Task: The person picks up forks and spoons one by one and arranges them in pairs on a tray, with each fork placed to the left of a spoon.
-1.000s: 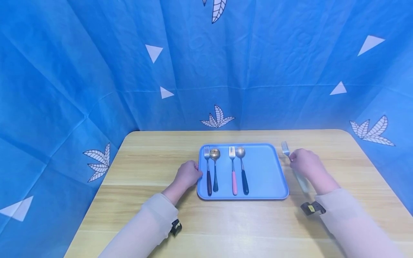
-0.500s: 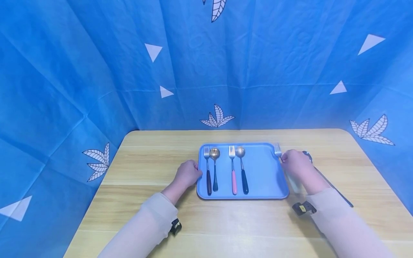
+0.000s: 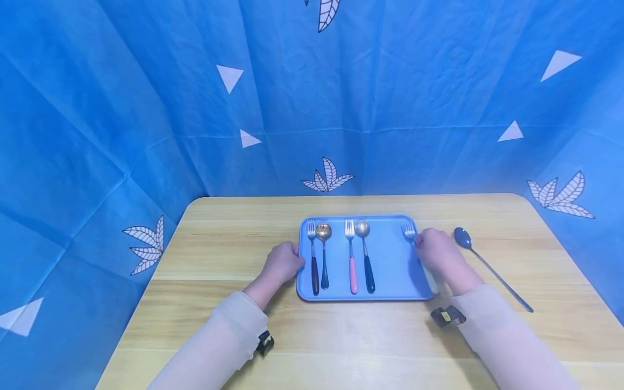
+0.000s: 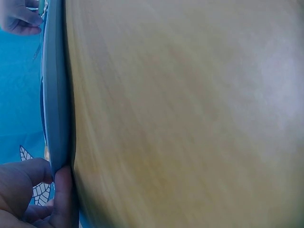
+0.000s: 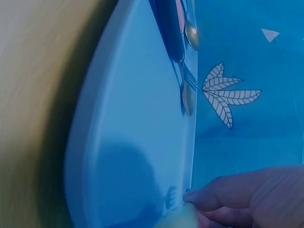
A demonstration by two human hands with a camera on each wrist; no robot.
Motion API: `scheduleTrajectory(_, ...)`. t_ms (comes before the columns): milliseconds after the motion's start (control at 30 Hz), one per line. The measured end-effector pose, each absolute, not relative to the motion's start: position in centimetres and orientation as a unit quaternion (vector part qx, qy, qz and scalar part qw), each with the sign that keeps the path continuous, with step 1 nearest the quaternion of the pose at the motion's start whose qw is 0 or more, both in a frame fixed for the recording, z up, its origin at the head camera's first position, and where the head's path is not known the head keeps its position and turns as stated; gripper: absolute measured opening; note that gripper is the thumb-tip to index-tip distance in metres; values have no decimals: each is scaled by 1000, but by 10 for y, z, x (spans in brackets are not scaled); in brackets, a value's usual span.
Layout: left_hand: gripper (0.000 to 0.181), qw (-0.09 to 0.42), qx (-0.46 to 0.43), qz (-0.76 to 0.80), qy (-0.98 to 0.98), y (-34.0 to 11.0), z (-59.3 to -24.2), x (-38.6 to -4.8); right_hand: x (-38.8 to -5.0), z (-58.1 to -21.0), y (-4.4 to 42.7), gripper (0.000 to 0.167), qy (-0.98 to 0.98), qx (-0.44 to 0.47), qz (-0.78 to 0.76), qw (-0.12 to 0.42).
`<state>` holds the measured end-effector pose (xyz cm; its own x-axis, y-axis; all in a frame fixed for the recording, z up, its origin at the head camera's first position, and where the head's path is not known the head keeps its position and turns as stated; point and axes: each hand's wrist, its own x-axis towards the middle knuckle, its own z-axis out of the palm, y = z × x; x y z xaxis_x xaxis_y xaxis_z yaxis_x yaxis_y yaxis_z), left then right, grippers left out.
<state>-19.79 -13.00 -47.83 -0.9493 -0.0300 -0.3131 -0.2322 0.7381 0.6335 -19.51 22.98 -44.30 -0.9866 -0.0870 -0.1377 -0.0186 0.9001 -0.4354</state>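
My left hand [image 3: 283, 264] pinches the left rim of a blue tray [image 3: 392, 254]; in the left wrist view, thumb and finger hold the tray's edge [image 4: 58, 95]. Over the tray's right side, my right hand [image 3: 441, 257] pinches a fork [image 3: 408, 231] with a pale handle [image 5: 178, 218], tines pointing away from me. The fork casts a shadow on the tray. On the tray lie a brown-handled fork [image 3: 314, 271], a gold-bowled spoon [image 3: 324, 233], a pink-handled fork [image 3: 353, 273] and a dark-handled spoon [image 3: 369, 275].
A dark long-handled spoon [image 3: 462, 237] lies slanted on the wooden table [image 3: 219, 233], right of the tray. A blue patterned cloth [image 3: 414, 108] hangs behind the table and along both sides.
My right hand has carried the pale-handled fork leftward, from the table to over the tray's right side. The dark long-handled spoon has come into full view. My left hand stays put.
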Motion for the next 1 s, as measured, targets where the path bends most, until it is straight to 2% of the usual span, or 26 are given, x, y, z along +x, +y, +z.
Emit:
scheduleTrajectory(333,12,137,-66,350,924,-130,-479,-198,-196,-450,220,22,970,-19,-225,89)
scheduleTrajectory(1000,14,130,-58,348,927,-131,-480,-197,-198,-457,200,28,968,-7,-228,106)
